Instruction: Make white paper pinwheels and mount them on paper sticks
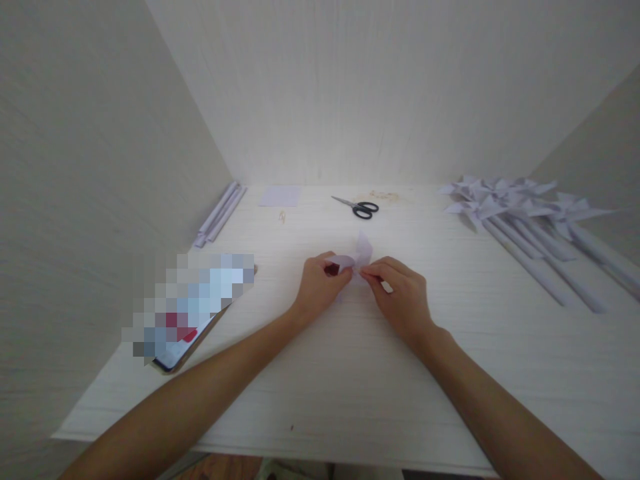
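Both hands meet at the middle of the pale wood-grain surface [350, 373], fingers pinched closed on a small piece of thin lilac paper [356, 257]. The left hand [320, 283] curls around the paper's left side, thumb pressed over a fold, a dark red nail showing. The right hand [403, 293] nips the paper's centre between thumb and forefinger, the other fingers tucked loosely under. One soft, rounded flap of the paper stands up behind the fingertips; the rest lies low against the surface. Farther back lie black-handled scissors [359, 207] with the blades shut, a flat square sheet [280, 195] of the same lilac paper, and a small paper clip [283, 216] near it. Along the left wall rest a few rolled paper sticks [219, 215]. To the right, well apart from the hands, a row of finished paper pinwheels [505, 203] lies with crisp pointed blades on long rolled stems. A phone [193, 300], its screen blurred, lies near the left forearm.
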Demonstrator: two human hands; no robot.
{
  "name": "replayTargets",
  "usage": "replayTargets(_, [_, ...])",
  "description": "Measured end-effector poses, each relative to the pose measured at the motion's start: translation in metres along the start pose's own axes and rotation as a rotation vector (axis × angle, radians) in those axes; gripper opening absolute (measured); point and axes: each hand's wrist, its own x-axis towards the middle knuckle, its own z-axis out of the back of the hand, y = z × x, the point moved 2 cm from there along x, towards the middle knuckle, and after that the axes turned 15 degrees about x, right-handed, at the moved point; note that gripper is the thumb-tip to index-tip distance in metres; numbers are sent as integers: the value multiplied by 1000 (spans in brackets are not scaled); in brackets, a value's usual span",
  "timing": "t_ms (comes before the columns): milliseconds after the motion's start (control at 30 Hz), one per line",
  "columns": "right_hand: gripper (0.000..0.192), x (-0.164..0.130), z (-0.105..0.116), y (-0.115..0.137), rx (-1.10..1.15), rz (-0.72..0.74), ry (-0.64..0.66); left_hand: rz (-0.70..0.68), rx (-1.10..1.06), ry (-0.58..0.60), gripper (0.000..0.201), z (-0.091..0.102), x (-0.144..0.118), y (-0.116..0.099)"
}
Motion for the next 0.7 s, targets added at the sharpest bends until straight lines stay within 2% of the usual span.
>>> replayTargets(200, [23,-1,0,0,-91,-65,-37,-4,6,4,11,-1,0,0])
replayTargets(400, [14,-1,-3,1,-19,4,42,-27,29,-10,10,-1,1,1])
replayTargets(600, [23,-1,-1,-2,-72,-72,1,-7,6,-7,11,-1,0,2])
replayTargets(700, [19,-1,-1,-1,-29,-50,8,-9,-2,-4,11,-2,0,1])
